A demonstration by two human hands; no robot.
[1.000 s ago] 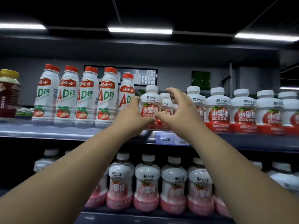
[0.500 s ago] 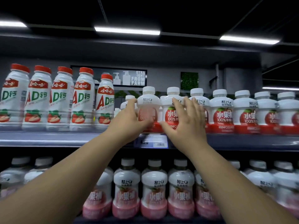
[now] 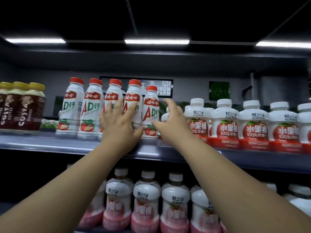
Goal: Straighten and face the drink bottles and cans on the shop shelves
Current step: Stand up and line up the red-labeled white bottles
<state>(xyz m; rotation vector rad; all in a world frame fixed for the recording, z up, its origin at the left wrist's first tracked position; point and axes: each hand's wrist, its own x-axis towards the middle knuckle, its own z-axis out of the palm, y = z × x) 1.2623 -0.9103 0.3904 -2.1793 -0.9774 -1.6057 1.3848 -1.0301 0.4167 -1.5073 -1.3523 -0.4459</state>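
Shop shelf [image 3: 50, 145], left hand [image 3: 117, 125] hiding red-capped bottles [image 3: 133, 105], both hands' fingers [image 3: 170, 105] spread.

A single head-worn camera looks forward and slightly up at the upper shelf [image 3: 50, 145], close enough for both outstretched forearms to reach it. The wide lens bends the shelf edge and takes in the ceiling lights [image 3: 156, 41] above and the lower row of bottles [image 3: 146, 206] at the bottom. Motion softens much of the view.

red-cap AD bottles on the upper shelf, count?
5 red-cap bottles in one row, left to right. Left hand overlaps the third and fourth; more may hide behind.
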